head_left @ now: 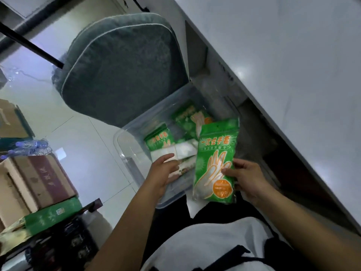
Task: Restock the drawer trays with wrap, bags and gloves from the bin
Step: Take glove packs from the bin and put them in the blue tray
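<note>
I see my right hand (247, 179) pinching a green pack of disposable gloves (215, 163) by its right edge, thumb on the printed front and the other fingers hidden behind it. The pack stands nearly upright over the near right corner of the clear plastic bin (125, 142), and its lower edge hangs just past the bin's near rim.

My left hand (163, 176) reaches down into the bin near its near wall, fingers loosely curled over a whitish roll or packet (175, 152); I cannot tell whether it grips it or only rests on it, because the fingertips are hidden under the hand. That whitish bundle is blurred, and I cannot say whether it is wrap or bags.

Deeper in the bin lie two more green glove packs: one (159, 138) left of the held pack, partly covered by the white bundle, and another (187, 119) toward the far end, its lower part cut off by the held pack.

A grey chair cushion (121, 69) sits just beyond the bin's far left side. To the right of the bin runs a white counter (293, 65), with a dark recess beneath it where I make out nothing. Cardboard boxes (35, 182) are stacked well to the left of the bin.
</note>
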